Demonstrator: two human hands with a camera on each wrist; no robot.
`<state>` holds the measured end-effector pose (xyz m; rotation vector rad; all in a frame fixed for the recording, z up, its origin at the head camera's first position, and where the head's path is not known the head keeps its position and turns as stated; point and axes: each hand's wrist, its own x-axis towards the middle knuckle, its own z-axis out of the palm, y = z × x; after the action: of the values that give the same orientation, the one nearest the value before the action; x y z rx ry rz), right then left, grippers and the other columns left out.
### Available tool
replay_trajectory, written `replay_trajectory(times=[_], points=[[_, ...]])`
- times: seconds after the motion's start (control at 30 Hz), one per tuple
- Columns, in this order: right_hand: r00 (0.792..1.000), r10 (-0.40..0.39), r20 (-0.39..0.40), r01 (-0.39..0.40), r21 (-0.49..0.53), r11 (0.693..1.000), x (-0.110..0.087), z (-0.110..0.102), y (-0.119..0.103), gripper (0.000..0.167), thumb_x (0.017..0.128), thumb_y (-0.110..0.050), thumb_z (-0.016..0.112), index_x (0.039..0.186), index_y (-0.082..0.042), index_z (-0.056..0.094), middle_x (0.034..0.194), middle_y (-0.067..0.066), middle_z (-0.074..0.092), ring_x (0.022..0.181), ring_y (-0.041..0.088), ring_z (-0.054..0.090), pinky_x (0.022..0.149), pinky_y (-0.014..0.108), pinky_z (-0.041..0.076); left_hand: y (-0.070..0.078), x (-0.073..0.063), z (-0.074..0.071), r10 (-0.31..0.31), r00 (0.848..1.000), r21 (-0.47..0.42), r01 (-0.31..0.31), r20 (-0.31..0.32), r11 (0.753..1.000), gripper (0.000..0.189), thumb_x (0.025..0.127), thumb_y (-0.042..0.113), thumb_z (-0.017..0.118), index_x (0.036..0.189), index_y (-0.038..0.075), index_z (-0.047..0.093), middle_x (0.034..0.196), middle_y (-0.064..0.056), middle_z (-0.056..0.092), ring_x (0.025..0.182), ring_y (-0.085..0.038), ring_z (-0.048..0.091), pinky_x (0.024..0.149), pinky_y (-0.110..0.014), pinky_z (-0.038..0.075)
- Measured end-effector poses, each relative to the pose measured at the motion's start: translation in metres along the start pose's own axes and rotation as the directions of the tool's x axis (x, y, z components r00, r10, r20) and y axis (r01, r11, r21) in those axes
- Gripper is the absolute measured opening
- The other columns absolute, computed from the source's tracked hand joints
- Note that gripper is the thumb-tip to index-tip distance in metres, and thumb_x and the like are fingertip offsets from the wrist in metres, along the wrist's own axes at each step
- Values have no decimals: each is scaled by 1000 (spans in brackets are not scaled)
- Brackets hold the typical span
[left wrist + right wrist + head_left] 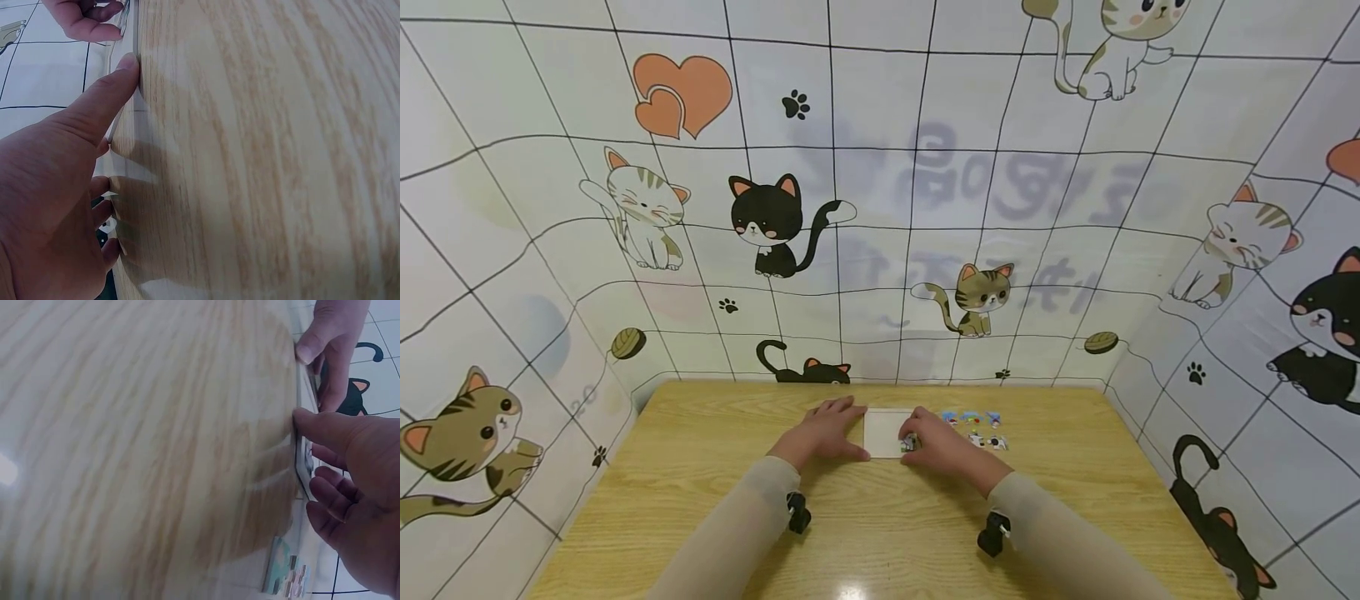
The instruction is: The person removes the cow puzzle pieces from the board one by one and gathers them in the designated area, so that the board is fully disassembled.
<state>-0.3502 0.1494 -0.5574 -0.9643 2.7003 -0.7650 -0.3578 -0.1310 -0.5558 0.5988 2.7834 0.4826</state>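
A flat white rectangular board [883, 433] lies on the wooden table between the two hands. My left hand [827, 432] rests at the board's left side, fingers extended, with its thumb [119, 84] on the near edge. My right hand [936, 446] bends over the board's right end. Between its thumb and fingers, a small printed puzzle piece [908, 443] shows at the near right corner, partly hidden. In the right wrist view, the right thumb [325, 428] meets the board's near edge while the other fingers curl over the board.
Several colourful puzzle pieces [972, 418] lie in two rows just right of the board, some partly behind the right hand. One patterned piece [287, 572] shows in the right wrist view. The wooden table [715, 500] ends at a cat-print cloth wall [880, 250] behind and on both sides.
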Motion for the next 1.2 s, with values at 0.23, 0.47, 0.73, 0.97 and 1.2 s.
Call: replay_trajectory(times=[0.23,0.47,0.73,0.97,1.2], points=[[1000,7,2,-7,43,999,4,2,5,29,96,-13,89,117,-9,70,114,9,58,100,26,59,86,47,52,-1,2,3,-5,1000,-7,5,1,1000,98,95,62,83,174,22,40,182,-14,25,166,-44,23,130,-68,23],[1000,21,-4,-21,79,997,0,1,3,28,96,-6,87,116,-10,68,115,10,62,103,27,61,85,48,52,-1,1,1,3,1000,-7,-3,-2,1000,98,95,62,83,173,21,41,182,-15,25,165,-45,24,129,-69,24],[1000,11,-20,-9,82,997,1,0,11,29,95,-9,89,118,-12,71,108,4,63,95,18,58,82,43,53,-1,0,0,0,1000,-6,0,-2,1000,98,95,62,82,173,21,41,182,-15,25,165,-45,24,129,-69,24],[1000,-9,13,8,118,993,2,-7,13,29,95,-8,88,120,-8,73,107,6,65,94,19,60,82,42,54,-1,0,0,1,1000,-10,-1,0,1000,98,95,63,82,173,21,41,182,-15,25,165,-45,24,129,-68,24],[999,-11,40,6,132,991,2,-12,14,26,97,-6,86,121,-7,76,106,7,67,92,16,61,82,39,55,-1,2,0,-3,1000,7,3,1,1000,98,95,64,82,173,21,41,182,-14,25,165,-44,25,129,-68,25]])
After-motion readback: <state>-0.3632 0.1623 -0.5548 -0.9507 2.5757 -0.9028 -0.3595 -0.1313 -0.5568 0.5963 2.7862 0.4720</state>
